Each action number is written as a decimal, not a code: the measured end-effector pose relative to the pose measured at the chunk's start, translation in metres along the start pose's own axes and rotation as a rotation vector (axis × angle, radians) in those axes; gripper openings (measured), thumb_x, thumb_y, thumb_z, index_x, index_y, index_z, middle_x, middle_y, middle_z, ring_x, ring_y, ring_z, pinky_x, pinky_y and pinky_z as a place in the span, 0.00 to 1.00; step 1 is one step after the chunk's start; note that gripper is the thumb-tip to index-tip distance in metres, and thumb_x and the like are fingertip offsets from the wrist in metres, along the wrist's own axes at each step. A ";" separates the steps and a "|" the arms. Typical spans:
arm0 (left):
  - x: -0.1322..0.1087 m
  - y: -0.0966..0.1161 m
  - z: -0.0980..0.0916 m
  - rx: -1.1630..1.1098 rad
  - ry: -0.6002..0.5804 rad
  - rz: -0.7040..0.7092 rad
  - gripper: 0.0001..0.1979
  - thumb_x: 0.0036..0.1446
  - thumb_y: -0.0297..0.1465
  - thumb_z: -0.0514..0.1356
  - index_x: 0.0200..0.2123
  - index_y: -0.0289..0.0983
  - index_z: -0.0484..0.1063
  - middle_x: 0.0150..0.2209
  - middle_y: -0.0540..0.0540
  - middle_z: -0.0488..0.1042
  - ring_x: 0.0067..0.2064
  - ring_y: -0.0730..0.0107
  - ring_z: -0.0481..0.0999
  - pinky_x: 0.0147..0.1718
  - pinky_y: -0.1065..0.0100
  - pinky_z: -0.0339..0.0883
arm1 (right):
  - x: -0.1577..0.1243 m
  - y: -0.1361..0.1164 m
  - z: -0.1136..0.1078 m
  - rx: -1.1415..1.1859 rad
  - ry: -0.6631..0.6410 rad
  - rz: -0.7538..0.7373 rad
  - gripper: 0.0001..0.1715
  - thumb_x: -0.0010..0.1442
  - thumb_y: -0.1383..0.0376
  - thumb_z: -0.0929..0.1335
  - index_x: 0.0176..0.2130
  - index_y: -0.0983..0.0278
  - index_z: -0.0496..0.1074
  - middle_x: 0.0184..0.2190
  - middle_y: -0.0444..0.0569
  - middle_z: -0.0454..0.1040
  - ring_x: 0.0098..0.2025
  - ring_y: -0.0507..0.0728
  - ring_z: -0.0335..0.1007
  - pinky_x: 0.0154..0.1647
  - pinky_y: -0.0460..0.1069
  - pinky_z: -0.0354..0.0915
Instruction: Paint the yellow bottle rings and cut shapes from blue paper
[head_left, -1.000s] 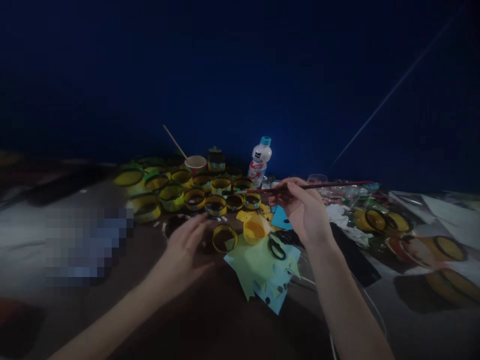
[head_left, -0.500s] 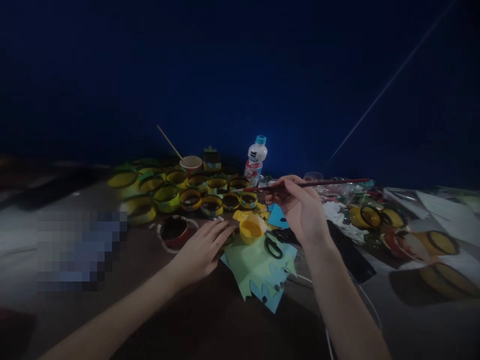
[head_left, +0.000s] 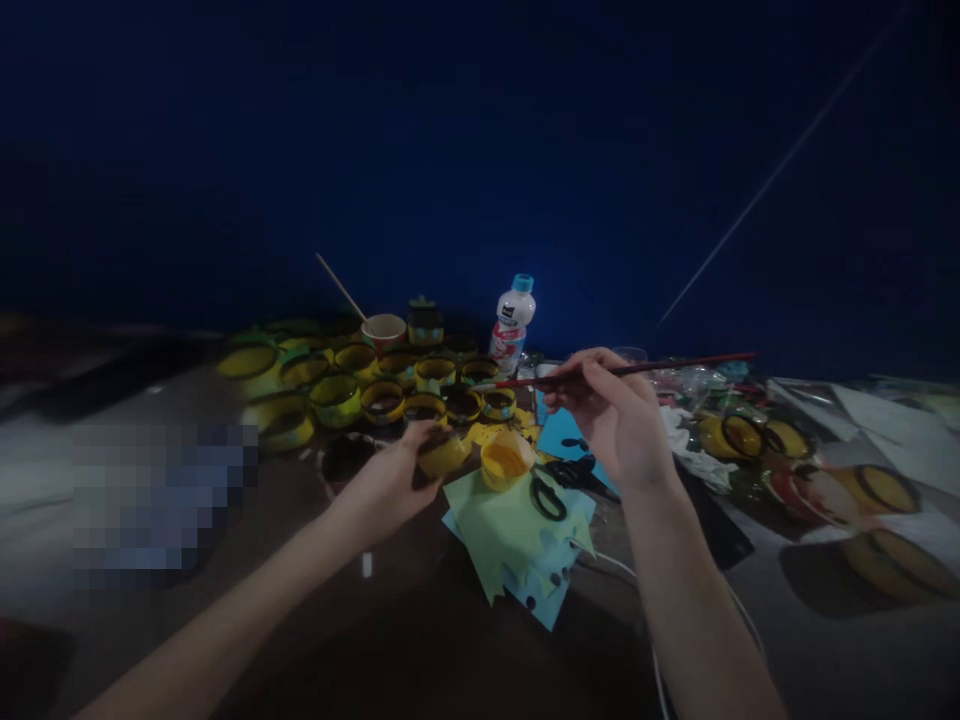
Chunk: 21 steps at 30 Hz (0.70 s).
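My left hand [head_left: 397,465] is closed around a small yellow round container [head_left: 446,455] with a dark rim, held by its side just above the table. My right hand [head_left: 611,410] pinches a thin paintbrush [head_left: 690,362] with a dark red handle; its tip points left, over the rows of yellow containers [head_left: 382,400]. Between my hands stands a cup of yellow paint [head_left: 504,465], at the top of light green paper sheets [head_left: 495,520]. Black-handled scissors [head_left: 549,497] lie on that paper. Behind my left hand, a dark cup [head_left: 346,460] is partly hidden.
A white bottle with a blue cap [head_left: 516,310] stands at the back beside a paper cup [head_left: 384,328] holding a stick. To the right are crumpled tissue [head_left: 701,460], a black flat object [head_left: 712,525], a white cable [head_left: 611,560] and tipped-over cups [head_left: 825,490].
My left hand has closed on a yellow container and raised it slightly; before, its fingers lay spread over it. My right hand with the paintbrush has shifted a little to the right.
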<state>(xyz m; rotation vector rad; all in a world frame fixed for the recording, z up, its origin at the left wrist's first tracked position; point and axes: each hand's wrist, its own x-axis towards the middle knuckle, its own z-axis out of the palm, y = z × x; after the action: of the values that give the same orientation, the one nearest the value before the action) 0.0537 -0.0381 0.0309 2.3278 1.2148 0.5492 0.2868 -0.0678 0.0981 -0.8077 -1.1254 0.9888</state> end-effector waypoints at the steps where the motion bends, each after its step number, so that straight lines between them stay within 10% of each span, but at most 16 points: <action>1: 0.001 0.005 -0.007 -0.066 0.007 -0.043 0.24 0.50 0.31 0.56 0.51 0.39 0.54 0.46 0.40 0.73 0.41 0.58 0.76 0.39 0.61 0.70 | -0.001 -0.003 -0.002 -0.004 -0.043 -0.005 0.05 0.58 0.65 0.64 0.32 0.61 0.70 0.29 0.44 0.74 0.28 0.52 0.73 0.30 0.48 0.70; 8: 0.017 0.025 -0.042 -0.174 0.023 0.001 0.21 0.49 0.32 0.57 0.48 0.42 0.61 0.44 0.46 0.73 0.43 0.60 0.75 0.38 0.65 0.69 | -0.009 -0.025 -0.006 -0.151 -0.231 -0.049 0.03 0.55 0.69 0.67 0.33 0.63 0.72 0.31 0.48 0.77 0.31 0.54 0.75 0.32 0.50 0.73; 21: 0.017 0.031 -0.045 -0.141 0.072 -0.076 0.24 0.47 0.35 0.59 0.49 0.41 0.61 0.42 0.47 0.74 0.40 0.61 0.76 0.34 0.67 0.70 | -0.011 -0.021 -0.006 -0.180 -0.279 -0.106 0.06 0.57 0.71 0.66 0.35 0.63 0.72 0.35 0.49 0.77 0.36 0.58 0.76 0.36 0.53 0.74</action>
<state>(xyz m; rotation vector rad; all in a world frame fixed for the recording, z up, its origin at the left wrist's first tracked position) 0.0587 -0.0307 0.0870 2.1525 1.2494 0.6753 0.2958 -0.0860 0.1119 -0.7588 -1.4995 0.9396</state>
